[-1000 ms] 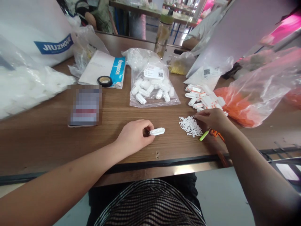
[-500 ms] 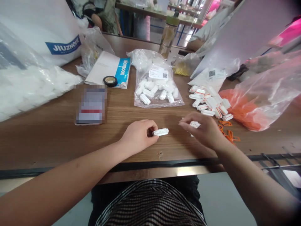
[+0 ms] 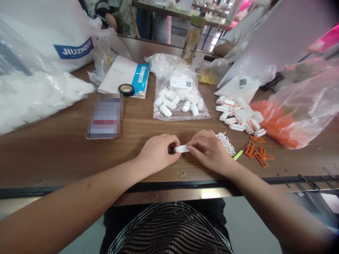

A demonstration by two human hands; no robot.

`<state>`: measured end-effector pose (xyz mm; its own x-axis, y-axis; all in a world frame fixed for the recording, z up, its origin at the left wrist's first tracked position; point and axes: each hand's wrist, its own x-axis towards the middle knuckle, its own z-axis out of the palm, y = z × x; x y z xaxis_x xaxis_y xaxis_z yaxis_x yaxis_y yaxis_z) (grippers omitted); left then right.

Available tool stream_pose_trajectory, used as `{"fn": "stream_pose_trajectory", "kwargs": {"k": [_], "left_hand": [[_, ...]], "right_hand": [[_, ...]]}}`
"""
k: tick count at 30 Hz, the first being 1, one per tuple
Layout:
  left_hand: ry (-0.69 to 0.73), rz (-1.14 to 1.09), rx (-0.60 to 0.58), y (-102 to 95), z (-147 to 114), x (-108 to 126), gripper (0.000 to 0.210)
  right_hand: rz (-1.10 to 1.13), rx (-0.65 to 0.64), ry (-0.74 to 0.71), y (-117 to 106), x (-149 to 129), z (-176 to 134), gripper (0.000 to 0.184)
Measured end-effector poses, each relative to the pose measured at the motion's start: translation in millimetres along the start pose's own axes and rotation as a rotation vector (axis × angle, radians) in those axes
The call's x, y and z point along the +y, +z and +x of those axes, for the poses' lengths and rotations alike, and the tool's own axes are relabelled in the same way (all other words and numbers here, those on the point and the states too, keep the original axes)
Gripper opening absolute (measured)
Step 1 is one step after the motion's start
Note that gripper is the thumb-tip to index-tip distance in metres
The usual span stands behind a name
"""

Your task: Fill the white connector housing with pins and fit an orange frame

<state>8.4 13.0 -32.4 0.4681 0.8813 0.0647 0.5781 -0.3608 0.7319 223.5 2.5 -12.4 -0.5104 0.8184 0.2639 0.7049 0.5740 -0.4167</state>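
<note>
My left hand [image 3: 160, 151] pinches one end of a white connector housing [image 3: 181, 149], a small block with a row of slots along its face. At the housing's other end are the closed thumb and fingertips of my right hand [image 3: 209, 151]; whatever sits between them is too small to make out. Just beyond the right hand lies a heap of tiny white plastic pieces [image 3: 226, 144]. A tool with a green handle [image 3: 238, 154] rests beside it, partly behind the hand. Several orange rectangular frames [image 3: 258, 152] are scattered farther right.
White housings with orange inserts [image 3: 239, 116] are piled at the right, by a bag of orange parts [image 3: 280, 123]. A clear bag of white housings [image 3: 176, 95] lies ahead. Leftward are a phone [image 3: 104, 118], a notebook [image 3: 119, 76] and black tape [image 3: 126, 89]. A bottle [image 3: 192, 40] stands behind.
My right hand has come left from above the small white pieces to the housing's right end, uncovering the heap and the green handle. My left hand still holds the housing in nearly the same place.
</note>
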Motion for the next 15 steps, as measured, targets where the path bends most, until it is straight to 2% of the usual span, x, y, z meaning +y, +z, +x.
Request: {"fn": "stream_pose_trajectory", "kwargs": {"k": [9, 15], "left_hand": [[-0.002, -0.011, 0.009, -1.4, -0.9, 2.3, 0.008], [-0.001, -0.009, 0.011, -0.5, -0.4, 1.7, 0.007]], "right_hand": [[-0.137, 0.016, -0.107, -1.3, -2.5, -0.5, 0.016], [-0.141, 0.048, -0.113, 0.0, -2.4, -5.4, 0.012]]}}
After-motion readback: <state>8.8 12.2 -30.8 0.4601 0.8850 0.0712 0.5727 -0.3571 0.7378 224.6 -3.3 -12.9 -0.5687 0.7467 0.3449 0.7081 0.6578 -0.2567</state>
